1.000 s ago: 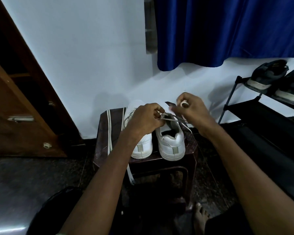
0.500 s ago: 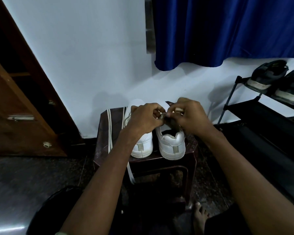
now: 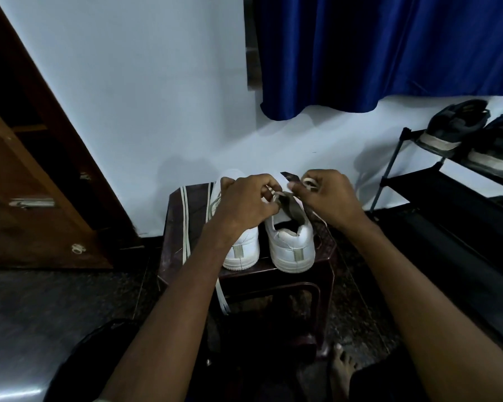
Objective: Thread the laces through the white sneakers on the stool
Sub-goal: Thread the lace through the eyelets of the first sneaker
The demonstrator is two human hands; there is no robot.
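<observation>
Both hands' grip: left hand (image 3: 244,204), right hand (image 3: 328,198) pinch lace (image 3: 310,182); two sneakers (image 3: 291,245).

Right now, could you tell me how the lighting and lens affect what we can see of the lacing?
Head view: dim, bluish light; the white sneakers stand out, but the lace between the left hand and right hand is small and partly hidden. The wide lens bends the door frame; glare marks the floor at lower left.
</observation>
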